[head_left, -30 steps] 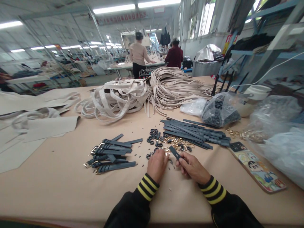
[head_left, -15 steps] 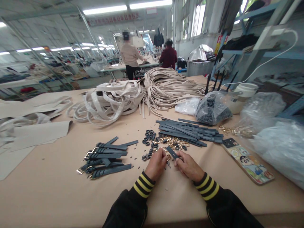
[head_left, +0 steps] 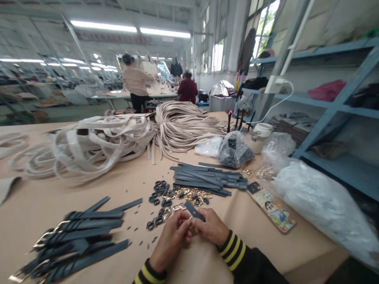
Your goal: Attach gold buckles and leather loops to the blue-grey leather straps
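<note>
Between the right fingers (head_left: 201, 221), a dark strap (head_left: 192, 210) slants.

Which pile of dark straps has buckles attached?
The left pile: gold buckles show at its strap ends, while the right pile near the phone shows none.

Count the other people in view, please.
2: a person in beige and, to the right, a person in dark red, both beyond the pale straps. Others may be hidden farther back.

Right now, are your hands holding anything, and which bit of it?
Yes: the right hand pinches a dark strap by its near end. The left hand is at a gold piece there; its grip is hidden.
</note>
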Motion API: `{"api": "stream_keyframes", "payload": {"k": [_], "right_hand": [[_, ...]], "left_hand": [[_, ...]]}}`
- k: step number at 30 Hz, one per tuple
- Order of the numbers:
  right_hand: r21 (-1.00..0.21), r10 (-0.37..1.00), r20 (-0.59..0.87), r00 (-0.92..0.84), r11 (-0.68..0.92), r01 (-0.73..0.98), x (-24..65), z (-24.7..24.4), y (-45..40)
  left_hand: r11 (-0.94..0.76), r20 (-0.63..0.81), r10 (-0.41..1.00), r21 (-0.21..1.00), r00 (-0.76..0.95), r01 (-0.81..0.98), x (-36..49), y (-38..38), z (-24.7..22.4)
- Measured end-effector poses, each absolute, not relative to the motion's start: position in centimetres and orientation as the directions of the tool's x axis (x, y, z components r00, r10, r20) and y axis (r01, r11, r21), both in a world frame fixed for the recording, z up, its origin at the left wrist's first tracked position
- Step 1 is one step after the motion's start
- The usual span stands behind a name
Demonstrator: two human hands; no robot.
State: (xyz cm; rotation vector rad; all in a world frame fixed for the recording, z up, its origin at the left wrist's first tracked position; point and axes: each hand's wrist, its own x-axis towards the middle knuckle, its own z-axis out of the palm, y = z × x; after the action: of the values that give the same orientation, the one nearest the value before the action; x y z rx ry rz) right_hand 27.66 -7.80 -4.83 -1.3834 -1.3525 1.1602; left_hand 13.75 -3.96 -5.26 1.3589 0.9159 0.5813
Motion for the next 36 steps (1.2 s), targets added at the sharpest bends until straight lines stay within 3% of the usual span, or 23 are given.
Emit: {"api": "stream_keyframes", "payload": {"k": [2, 5, 8, 11, 14, 17, 23, 30, 36], "right_hand": [[-0.977, 0.998, -0.055, 0.006, -0.055, 0.207, 27.8, -4.9, -7.7], [-0.961, 0.996, -0.054, 0.078, -0.073, 0.268, 28.3, -4.6, -7.4], [-0.931, 0.993, -0.031, 0.114, -0.07, 0.359, 30.0, -3.8, -6.9], [-0.875, 0.99, 0.007, 0.141, -0.062, 0.479, 32.7, -2.6, -5.6], [-0.814, 0.98, 0.036, 0.196, -0.085, 0.574, 35.6, -1.2, -3.0], [-0.781, 0.963, 0.03, 0.268, -0.144, 0.608, 38.1, 0.0, 0.9], [-0.796, 0.927, 0.04, 0.374, -0.196, 0.573, 40.3, 0.5, 6.8], [-0.851, 0.982, -0.075, 0.172, -0.153, 0.502, 35.8, -0.8, 0.2], [-0.885, 0.987, -0.16, 0.028, -0.156, 0.439, 32.4, -2.8, -5.9]], "left_hand": [[0.06, -0.166, 0.819, 0.976, 0.549, 0.207, 13.6, -3.4, -5.2], [-0.27, 0.078, 0.872, 0.9, 0.483, 0.343, 13.0, -1.8, -4.9], [-0.573, 0.378, 0.811, 0.666, 0.446, 0.478, 12.7, -0.1, -5.2], [-0.715, 0.521, 0.695, 0.432, 0.495, 0.549, 12.9, 1.2, -6.1], [-0.747, 0.535, 0.644, 0.284, 0.547, 0.601, 13.2, 1.7, -7.3], [-0.761, 0.48, 0.63, 0.22, 0.611, 0.611, 13.0, 1.5, -8.0], [-0.762, 0.419, 0.647, 0.321, 0.637, 0.563, 12.2, 1.1, -7.2], [-0.706, 0.464, 0.708, 0.438, 0.533, 0.557, 12.0, 1.2, -6.3], [-0.765, 0.362, 0.644, 0.308, 0.674, 0.566, 13.0, 0.4, -5.9]]}}
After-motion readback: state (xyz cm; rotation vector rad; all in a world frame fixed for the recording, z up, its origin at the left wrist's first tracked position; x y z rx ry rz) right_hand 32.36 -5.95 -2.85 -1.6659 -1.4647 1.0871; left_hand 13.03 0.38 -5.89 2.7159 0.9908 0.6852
